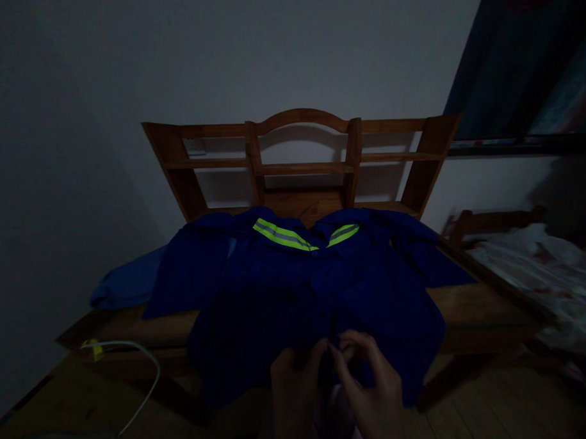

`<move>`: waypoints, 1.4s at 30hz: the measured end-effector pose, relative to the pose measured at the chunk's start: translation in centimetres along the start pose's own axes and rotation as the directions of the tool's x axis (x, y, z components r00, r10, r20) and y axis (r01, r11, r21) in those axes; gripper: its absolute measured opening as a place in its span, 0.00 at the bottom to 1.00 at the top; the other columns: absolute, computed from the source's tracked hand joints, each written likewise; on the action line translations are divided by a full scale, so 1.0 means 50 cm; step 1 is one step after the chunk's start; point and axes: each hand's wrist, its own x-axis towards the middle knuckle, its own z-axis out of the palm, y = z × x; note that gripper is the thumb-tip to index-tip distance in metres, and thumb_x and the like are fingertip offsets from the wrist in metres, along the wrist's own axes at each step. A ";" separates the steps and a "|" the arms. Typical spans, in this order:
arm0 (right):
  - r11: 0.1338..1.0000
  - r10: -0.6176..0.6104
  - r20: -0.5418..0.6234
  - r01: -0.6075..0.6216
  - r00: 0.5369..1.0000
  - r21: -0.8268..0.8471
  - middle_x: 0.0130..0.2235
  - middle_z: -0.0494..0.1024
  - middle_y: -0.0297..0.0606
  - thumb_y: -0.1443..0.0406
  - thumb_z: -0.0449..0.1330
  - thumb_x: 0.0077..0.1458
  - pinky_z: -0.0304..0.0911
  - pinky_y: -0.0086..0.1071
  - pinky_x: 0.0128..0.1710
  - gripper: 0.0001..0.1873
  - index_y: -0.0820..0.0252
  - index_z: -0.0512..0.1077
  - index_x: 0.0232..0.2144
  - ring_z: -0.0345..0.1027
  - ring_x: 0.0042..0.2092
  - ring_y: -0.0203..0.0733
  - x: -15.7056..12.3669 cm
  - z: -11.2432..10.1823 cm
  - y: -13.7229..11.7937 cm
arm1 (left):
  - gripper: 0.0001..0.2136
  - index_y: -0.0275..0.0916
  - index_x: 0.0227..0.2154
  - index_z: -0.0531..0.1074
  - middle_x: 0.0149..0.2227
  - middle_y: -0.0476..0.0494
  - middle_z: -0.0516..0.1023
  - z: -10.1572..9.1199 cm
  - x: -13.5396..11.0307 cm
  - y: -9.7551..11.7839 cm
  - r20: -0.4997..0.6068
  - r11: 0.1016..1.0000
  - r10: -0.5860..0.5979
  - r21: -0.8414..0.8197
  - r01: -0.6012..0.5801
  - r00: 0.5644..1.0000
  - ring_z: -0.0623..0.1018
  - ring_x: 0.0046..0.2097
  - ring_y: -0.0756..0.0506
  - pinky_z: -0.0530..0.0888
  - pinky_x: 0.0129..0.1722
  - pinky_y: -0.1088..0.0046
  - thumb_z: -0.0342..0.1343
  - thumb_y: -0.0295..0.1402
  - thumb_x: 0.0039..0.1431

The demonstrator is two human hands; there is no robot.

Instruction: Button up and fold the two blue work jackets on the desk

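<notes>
A dark blue work jacket point(271, 291) with yellow-green reflective strips lies spread on a wooden desk point(479, 309), its lower part hanging over the front edge. At the middle of its front opening, low down, both my hands meet. My left hand point(296, 379) is closed, its thumb and fingers pinching the jacket's edge. My right hand point(368, 370) pinches the fabric just beside it, thumb against forefinger. The room is dim, and whatever small piece sits between the fingertips is hidden.
A wooden shelf unit point(305, 169) stands at the desk's back against the wall. Lighter blue folded cloth point(132, 279) lies at the left end. A white cable point(157, 371) with a yellow tag loops at the front left. A chair point(499, 222) and pale plastic covering point(539, 262) are at the right.
</notes>
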 end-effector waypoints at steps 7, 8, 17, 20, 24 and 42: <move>0.973 0.192 -0.018 -0.188 0.981 0.136 0.27 0.66 0.31 0.62 0.60 0.54 0.59 0.26 0.32 0.07 0.59 0.70 0.33 0.61 0.30 0.34 0.014 -0.006 -0.004 | 0.10 0.36 0.20 0.77 0.23 0.39 0.78 0.001 -0.006 0.008 0.024 0.997 0.063 0.031 -0.064 0.998 0.78 0.29 0.41 0.72 0.29 0.70 0.62 0.39 0.44; 0.959 0.225 -0.008 -0.220 0.974 0.177 0.27 0.65 0.31 0.61 0.60 0.53 0.59 0.26 0.31 0.07 0.59 0.70 0.33 0.61 0.29 0.34 0.017 -0.009 -0.005 | 0.11 0.36 0.19 0.77 0.23 0.39 0.79 0.003 -0.005 0.005 0.020 0.998 0.058 0.036 -0.059 0.998 0.78 0.29 0.41 0.72 0.29 0.70 0.61 0.39 0.44; 0.899 0.348 0.048 -0.348 0.936 0.268 0.28 0.68 0.33 0.58 0.60 0.53 0.61 0.28 0.32 0.11 0.59 0.72 0.35 0.63 0.31 0.35 0.014 -0.019 0.002 | 0.13 0.34 0.22 0.78 0.28 0.38 0.80 0.016 0.000 -0.013 0.000 0.998 0.048 0.050 -0.048 0.999 0.79 0.32 0.40 0.74 0.33 0.69 0.63 0.41 0.43; 0.949 0.269 -0.012 -0.263 0.963 0.172 0.34 0.73 0.36 0.59 0.59 0.55 0.61 0.30 0.39 0.09 0.57 0.73 0.36 0.65 0.38 0.39 0.010 -0.015 0.005 | 0.14 0.34 0.22 0.77 0.28 0.36 0.80 0.015 0.000 -0.013 0.006 0.997 0.032 0.073 -0.032 0.999 0.79 0.33 0.39 0.74 0.33 0.68 0.63 0.42 0.43; 0.975 0.173 0.008 -0.173 0.985 0.141 0.33 0.73 0.35 0.61 0.59 0.55 0.60 0.29 0.38 0.07 0.56 0.74 0.36 0.65 0.36 0.38 0.011 -0.026 -0.002 | 0.14 0.34 0.23 0.78 0.29 0.37 0.81 0.013 0.001 -0.013 0.035 0.996 0.045 0.069 -0.048 0.998 0.79 0.33 0.40 0.74 0.33 0.69 0.61 0.42 0.45; 0.914 0.270 0.142 -0.300 0.952 0.274 0.30 0.70 0.32 0.62 0.60 0.55 0.60 0.27 0.33 0.06 0.58 0.69 0.32 0.64 0.32 0.34 0.028 -0.019 0.000 | 0.15 0.35 0.19 0.75 0.24 0.37 0.78 0.014 0.001 -0.020 0.014 0.930 0.174 0.325 -0.169 0.985 0.77 0.30 0.41 0.70 0.30 0.70 0.54 0.42 0.51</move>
